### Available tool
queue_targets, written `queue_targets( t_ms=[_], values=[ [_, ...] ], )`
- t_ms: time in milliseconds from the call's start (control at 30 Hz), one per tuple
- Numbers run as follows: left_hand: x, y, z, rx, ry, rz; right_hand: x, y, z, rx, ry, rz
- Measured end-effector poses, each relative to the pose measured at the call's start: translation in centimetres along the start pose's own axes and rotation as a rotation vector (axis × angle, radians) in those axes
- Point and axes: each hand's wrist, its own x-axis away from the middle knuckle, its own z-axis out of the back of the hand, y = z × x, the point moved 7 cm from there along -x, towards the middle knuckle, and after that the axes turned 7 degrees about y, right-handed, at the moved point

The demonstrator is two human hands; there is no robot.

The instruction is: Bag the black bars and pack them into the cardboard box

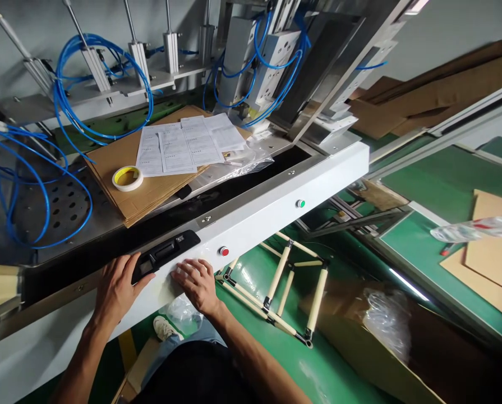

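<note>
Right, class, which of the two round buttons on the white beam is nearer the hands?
The round red button, beside the right hand; the round green one sits farther along.

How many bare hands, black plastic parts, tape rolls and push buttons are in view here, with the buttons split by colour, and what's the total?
Bare hands: 2, the left hand and the right hand
Black plastic part: 1
Tape roll: 1
Red button: 1
Green button: 1
Total: 6
</note>
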Motion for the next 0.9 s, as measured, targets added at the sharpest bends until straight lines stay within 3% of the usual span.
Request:
queue_targets(
  t_ms=[233,300,367,433,500,567,633,733,900],
  values=[
    [0.2,-1.4,0.1,0.095,0.035,0.073,-0.6,0.3,0.4,-0.037,0.029,-0.004],
    [1.2,-3.0,1.6,0.162,0.154,0.175,-1.2,0.1,0.8,-0.039,0.039,-0.010],
    [3.4,-4.7,4.1,0.184,0.368,0.305,-2.1,-0.2,1.4,-0.043,0.052,-0.014],
    [5.9,-4.9,6.4,0.118,0.525,0.335,-3.2,-0.6,2.1,-0.050,0.060,-0.016],
    [7.3,-3.2,7.1,0.031,0.483,0.214,-4.4,-1.0,2.9,-0.064,0.061,-0.001],
    [7.8,-0.8,6.3,-0.010,0.334,0.057,-5.7,-1.4,3.5,-0.084,0.051,0.027],
    [7.8,0.8,5.4,-0.030,0.249,-0.010,-6.8,-1.6,3.7,-0.110,0.027,0.046],
    [7.2,0.9,5.0,-0.010,0.292,0.028,-8.1,-1.8,3.7,-0.152,-0.024,0.058],
    [6.6,-1.0,4.6,0.124,0.298,0.122,-8.6,-1.0,4.3,-0.129,-0.068,0.100]
  ],
)
